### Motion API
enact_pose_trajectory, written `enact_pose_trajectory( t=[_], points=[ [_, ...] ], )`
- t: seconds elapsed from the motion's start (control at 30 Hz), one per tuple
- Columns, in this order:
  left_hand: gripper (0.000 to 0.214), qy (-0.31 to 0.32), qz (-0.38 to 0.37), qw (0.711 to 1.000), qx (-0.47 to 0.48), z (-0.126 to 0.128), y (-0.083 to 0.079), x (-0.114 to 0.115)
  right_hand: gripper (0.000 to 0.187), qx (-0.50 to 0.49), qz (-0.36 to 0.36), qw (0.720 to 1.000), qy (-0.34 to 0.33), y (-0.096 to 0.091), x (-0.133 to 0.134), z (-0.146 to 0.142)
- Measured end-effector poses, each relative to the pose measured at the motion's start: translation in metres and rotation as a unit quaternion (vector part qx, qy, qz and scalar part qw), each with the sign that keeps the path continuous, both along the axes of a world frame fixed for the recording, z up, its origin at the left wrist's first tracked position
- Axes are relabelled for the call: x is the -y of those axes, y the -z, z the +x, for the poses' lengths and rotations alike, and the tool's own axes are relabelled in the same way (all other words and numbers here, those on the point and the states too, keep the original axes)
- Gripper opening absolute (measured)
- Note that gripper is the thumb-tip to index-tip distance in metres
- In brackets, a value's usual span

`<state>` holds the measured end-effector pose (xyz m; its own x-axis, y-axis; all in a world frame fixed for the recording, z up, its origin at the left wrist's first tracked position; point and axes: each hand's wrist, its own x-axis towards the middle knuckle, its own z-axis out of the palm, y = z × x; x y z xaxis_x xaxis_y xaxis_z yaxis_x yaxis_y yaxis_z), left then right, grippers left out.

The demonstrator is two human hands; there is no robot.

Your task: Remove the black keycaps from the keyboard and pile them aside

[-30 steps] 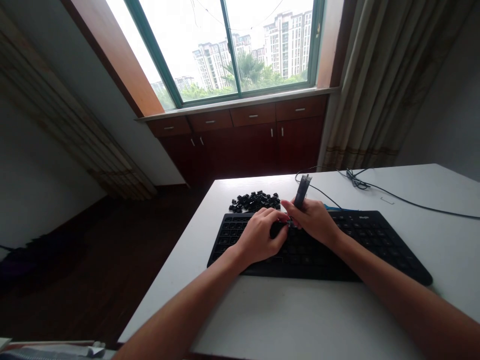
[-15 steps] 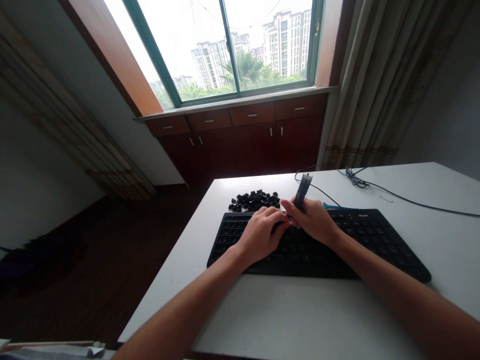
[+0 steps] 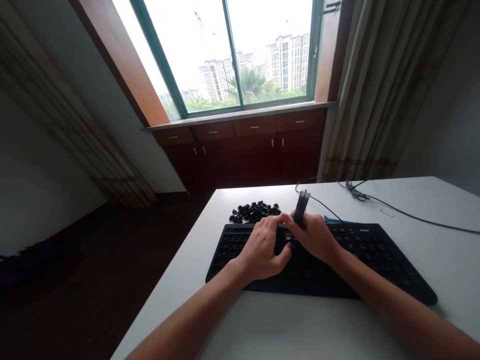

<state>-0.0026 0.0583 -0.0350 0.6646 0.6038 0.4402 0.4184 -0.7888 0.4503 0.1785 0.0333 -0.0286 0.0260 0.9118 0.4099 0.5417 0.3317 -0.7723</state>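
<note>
A black keyboard lies across the white table. My left hand rests on its upper middle rows, fingers curled down on the keys; what it pinches is hidden. My right hand is closed round a dark, translucent keycap-puller tool that stands upright above the keys. The two hands touch at the fingertips. A heap of loose black keycaps lies on the table just beyond the keyboard's left end.
A black cable runs from behind the keyboard across the table to the right edge. A thin blue piece sits behind the keyboard. The table's left edge drops to a dark wooden floor. Cabinets and a window stand beyond.
The view has tipped up a little, so everything sits lower in frame. My hands stay together over the same keys; the left fingers have shifted slightly.
</note>
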Motion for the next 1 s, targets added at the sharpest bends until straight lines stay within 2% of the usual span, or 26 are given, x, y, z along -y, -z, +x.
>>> enact_pose_trajectory(
  t=[0.13,0.27,0.4,0.53,0.67,0.73,0.87,1.0],
  points=[
    [0.06,0.023,0.005,1.0,0.011,0.016,0.003,0.0,0.033,0.051,0.018,0.998,0.024,0.002,0.002,-0.004],
    [0.063,0.066,-0.012,0.998,0.019,0.034,0.008,-0.008,0.032,-0.016,-0.006,0.999,0.034,0.006,-0.002,-0.003],
    [0.062,0.062,-0.029,0.997,0.024,0.039,0.012,-0.012,0.034,-0.05,-0.035,0.998,-0.019,0.006,-0.007,0.002],
    [0.066,0.046,-0.079,0.995,0.044,0.036,0.014,-0.011,0.036,-0.072,-0.081,0.992,-0.069,0.004,-0.006,0.004],
    [0.07,0.072,-0.107,0.989,0.067,0.036,0.012,-0.009,0.046,-0.092,-0.122,0.983,-0.106,0.004,-0.005,0.006],
    [0.062,0.076,-0.102,0.989,0.072,0.036,0.009,-0.008,0.049,-0.1,-0.141,0.977,-0.122,0.004,-0.005,0.007],
    [0.029,0.082,-0.084,0.991,0.065,0.036,0.002,-0.005,0.05,-0.109,-0.164,0.972,-0.13,0.001,-0.004,0.005],
    [0.027,0.082,-0.09,0.991,0.063,0.036,-0.001,-0.003,0.055,-0.091,-0.169,0.977,-0.096,-0.004,-0.001,0.002]
  ],
)
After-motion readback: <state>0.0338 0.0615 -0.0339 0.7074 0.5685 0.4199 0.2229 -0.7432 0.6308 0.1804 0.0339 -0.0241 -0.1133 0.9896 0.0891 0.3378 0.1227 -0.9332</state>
